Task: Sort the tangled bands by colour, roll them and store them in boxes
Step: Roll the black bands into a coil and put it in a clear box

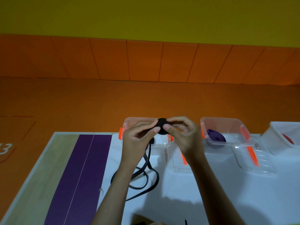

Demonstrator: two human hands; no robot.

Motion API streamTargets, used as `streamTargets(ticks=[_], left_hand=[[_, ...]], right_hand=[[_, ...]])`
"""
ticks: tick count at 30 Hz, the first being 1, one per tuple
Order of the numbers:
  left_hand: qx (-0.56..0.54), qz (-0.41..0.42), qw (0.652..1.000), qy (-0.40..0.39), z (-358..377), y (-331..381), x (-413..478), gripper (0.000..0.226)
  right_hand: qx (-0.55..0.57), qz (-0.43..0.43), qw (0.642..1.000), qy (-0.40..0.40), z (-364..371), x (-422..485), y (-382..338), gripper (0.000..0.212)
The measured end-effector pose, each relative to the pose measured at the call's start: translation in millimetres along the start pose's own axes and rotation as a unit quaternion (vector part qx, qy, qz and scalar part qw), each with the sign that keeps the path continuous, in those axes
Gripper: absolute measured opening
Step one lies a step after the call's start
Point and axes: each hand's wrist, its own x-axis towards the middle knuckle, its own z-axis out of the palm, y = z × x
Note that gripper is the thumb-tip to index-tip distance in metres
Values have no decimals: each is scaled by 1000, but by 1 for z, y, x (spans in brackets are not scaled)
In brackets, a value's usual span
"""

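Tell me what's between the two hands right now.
The rolled part of the black band, pinched by the left hand and right hand; head view shows it.

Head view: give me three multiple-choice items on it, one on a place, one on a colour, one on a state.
1. The purple roll lies:
A. on the floor
B. under a lid
C. in the middle clear box

2. The band wound between the left hand and right hand is:
A. black
B. red
C. purple

3. That band's tail is:
A. fully wound in
B. hanging down and looping on the white table
C. tied round a box

Answers:
1. C: the roll sits inside that box's walls.
2. A: the disc pinched by the fingers of both hands is black.
3. B: loose loops lie below the hands.
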Motion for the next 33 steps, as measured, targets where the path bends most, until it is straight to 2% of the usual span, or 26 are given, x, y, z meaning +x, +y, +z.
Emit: streamTargets(ticks=[3,6,9,14,20,24,27,29,31,33], left_hand=[[5,22,1000,11,-1,1,1,21],[-7,22,999,46,8,-2,-3,15],[8,4,999,31,4,-6,-1,21],[-26,7,999,28,-1,-2,-1,20],[-35,-48,998,19,-2,-6,-6,26],[-11,-17,999,34,-7,-5,-4,29],[-2,-6,997,71,-5,-5,-6,22],[1,-13,998,67,-6,-5,-8,19],[-7,-32,999,44,-11,-3,-7,24],[-3,-31,999,31,-16,-1,-6,24]], right_hand=[[15,14,1000,-13,1,-2,-2,15],[-17,-7,1000,10,4,1,-2,18],[-23,-17,999,34,9,-1,-1,24],[48,36,998,-22,9,-5,1,15],[7,12,1000,3,13,-3,3,25],[21,29,999,-19,15,-6,4,10],[35,40,999,8,18,-4,3,16],[42,34,998,19,21,-3,2,15],[34,36,999,1,21,-2,0,20],[21,45,998,-33,19,-4,3,17]])
